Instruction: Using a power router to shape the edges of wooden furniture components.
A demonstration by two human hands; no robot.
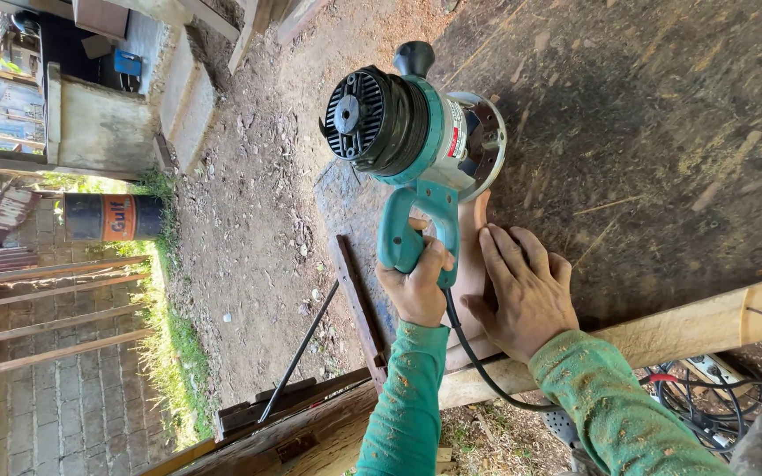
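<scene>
A teal-and-black electric router (416, 123) rests with its round metal base against the end of a curved, reddish wooden piece (469, 264) that lies across a pale timber beam (690, 326). The tool's black vented motor cap faces the camera, and a black knob sticks up beside it. The left hand (416, 286) is closed around the router's D-shaped handle, while the right hand (526, 295) lies flat, fingers spread, pressing the wooden piece down without gripping anything. By the look of it, the worker is shaping the piece's edge; the next pass would call for a firm hold-down and a steady feed, with the fingers kept clear of the base. A black power cord (478, 361) trails beneath the green sleeves. Beyond are bare dirt ground (249, 194), a painted drum (112, 218) and brick paving (55, 397).
</scene>
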